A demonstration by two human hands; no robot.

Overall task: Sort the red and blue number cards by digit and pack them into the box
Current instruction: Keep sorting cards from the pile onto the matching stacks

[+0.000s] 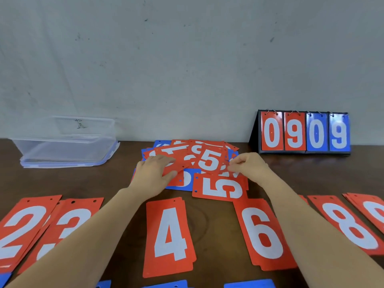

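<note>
A loose heap of red and blue number cards [193, 150] lies at the table's middle back. My left hand [152, 173] rests flat on the heap's left side, its thumb on a red card. My right hand [248, 165] pinches the right edge of a red 5 card [209, 160] on top of the heap. Another red 5 [220, 189] lies sideways in front. Sorted red stacks line the near edge: 2 [22, 229], 3 [68, 221], 4 [169, 235], 6 [262, 233], 8 [351, 223] and one cut off at the far right [372, 208]. The clear plastic box [66, 140] stands open at back left.
A black flip scoreboard [303, 132] showing 0 9 0 9 stands at back right against the grey wall. Blue cards [249, 284] peek in along the bottom edge. Bare brown table [207, 215] shows between the 4 and 6 stacks.
</note>
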